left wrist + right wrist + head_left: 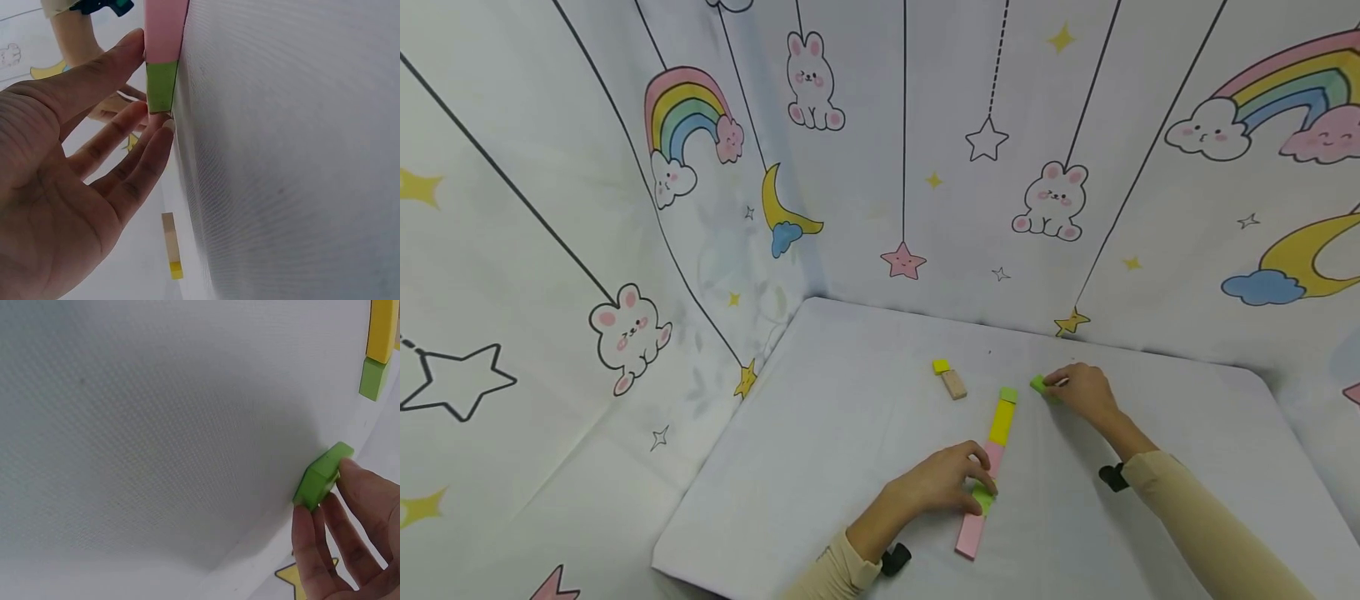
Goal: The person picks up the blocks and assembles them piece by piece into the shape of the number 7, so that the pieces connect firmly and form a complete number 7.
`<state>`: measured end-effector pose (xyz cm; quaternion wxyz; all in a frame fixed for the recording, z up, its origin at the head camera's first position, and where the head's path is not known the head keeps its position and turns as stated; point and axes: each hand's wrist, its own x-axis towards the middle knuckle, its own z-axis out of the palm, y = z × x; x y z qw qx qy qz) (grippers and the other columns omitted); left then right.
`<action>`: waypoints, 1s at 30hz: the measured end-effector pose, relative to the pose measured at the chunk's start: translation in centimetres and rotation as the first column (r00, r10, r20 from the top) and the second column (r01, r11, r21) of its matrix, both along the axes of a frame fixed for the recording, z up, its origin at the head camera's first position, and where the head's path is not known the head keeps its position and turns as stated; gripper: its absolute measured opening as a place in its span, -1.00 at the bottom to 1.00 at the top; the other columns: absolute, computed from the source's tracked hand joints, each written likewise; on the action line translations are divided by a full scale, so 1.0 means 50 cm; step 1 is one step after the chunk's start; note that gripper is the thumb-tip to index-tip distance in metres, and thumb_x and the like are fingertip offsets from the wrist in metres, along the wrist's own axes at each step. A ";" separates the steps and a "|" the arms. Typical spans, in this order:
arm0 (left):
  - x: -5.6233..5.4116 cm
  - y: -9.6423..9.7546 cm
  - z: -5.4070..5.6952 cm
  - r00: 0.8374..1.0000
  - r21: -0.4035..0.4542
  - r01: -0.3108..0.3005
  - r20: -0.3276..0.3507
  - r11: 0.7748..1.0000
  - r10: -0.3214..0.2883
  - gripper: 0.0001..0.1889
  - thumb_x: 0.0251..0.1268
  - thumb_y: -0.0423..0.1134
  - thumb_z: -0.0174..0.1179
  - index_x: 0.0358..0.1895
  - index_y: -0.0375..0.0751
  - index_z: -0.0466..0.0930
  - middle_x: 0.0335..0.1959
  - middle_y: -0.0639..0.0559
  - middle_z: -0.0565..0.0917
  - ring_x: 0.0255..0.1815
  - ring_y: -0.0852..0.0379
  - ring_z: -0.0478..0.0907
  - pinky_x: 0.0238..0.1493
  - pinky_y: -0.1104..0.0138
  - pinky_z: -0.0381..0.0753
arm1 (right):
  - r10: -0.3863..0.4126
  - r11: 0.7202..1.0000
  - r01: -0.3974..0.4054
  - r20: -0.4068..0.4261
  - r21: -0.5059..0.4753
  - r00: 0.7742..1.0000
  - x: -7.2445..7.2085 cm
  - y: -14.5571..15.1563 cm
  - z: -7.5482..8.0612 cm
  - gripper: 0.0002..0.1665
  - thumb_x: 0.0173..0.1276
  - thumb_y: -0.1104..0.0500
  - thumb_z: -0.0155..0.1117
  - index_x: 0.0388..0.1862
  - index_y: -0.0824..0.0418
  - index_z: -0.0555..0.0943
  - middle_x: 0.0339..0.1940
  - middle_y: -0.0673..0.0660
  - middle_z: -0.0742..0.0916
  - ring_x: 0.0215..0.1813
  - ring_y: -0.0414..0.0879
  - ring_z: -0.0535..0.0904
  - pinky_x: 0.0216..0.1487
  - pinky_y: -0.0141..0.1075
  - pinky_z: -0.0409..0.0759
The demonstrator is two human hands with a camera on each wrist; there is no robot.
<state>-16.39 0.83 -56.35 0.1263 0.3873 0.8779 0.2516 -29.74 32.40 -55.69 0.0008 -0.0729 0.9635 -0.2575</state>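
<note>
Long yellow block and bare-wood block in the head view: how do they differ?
Colour: the long yellow block is yellow, while the bare-wood block is plain tan.
Size: the long yellow block looks longer than the bare-wood block.
Place: the long yellow block sits between a green block and a pink block; the bare-wood block has only a small yellow piece at its far end.
Shared: both lie on the white table.

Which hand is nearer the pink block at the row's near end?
Left: the left hand is at the green block adjoining that pink block; the right hand is farther away, pinching another green block.
</note>
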 end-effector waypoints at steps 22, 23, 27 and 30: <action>-0.001 -0.002 0.002 1.000 -0.014 -0.002 0.004 1.000 0.002 -0.65 0.15 -0.06 0.58 0.04 0.21 0.82 0.19 0.28 0.51 0.04 0.41 0.48 0.13 0.52 0.47 | 0.042 0.999 -0.041 -0.022 0.020 0.999 -0.019 -0.031 -0.003 -0.79 0.33 0.24 0.50 -0.09 0.29 0.83 -0.09 0.33 0.81 -0.17 0.12 0.72 -0.34 -0.23 0.63; -0.001 -0.002 0.002 1.000 -0.013 -0.001 0.003 1.000 0.001 -0.65 0.15 -0.07 0.58 0.04 0.21 0.82 0.18 0.28 0.52 0.04 0.41 0.48 0.13 0.53 0.47 | 0.045 0.999 -0.044 -0.023 0.024 0.999 -0.019 -0.033 -0.002 -0.79 0.35 0.24 0.48 -0.08 0.29 0.83 -0.08 0.33 0.81 -0.17 0.12 0.72 -0.34 -0.22 0.63; -0.002 -0.003 -0.001 1.000 -0.008 -0.001 0.000 1.000 0.001 -0.65 0.14 -0.07 0.59 0.03 0.21 0.83 0.18 0.28 0.52 0.04 0.42 0.48 0.12 0.53 0.47 | 0.044 0.999 -0.044 -0.014 0.026 0.999 -0.027 -0.038 -0.004 -0.80 0.38 0.26 0.44 -0.06 0.30 0.82 -0.06 0.34 0.80 -0.16 0.11 0.71 -0.32 -0.20 0.64; -0.003 -0.003 -0.003 1.000 -0.005 0.000 0.002 1.000 0.000 -0.65 0.15 -0.06 0.58 0.04 0.22 0.83 0.19 0.27 0.52 0.05 0.41 0.47 0.13 0.52 0.47 | 0.029 0.999 -0.029 -0.008 0.019 1.000 -0.034 -0.040 -0.009 -0.81 0.40 0.25 0.43 -0.07 0.28 0.83 -0.05 0.32 0.80 -0.16 0.10 0.71 -0.31 -0.20 0.65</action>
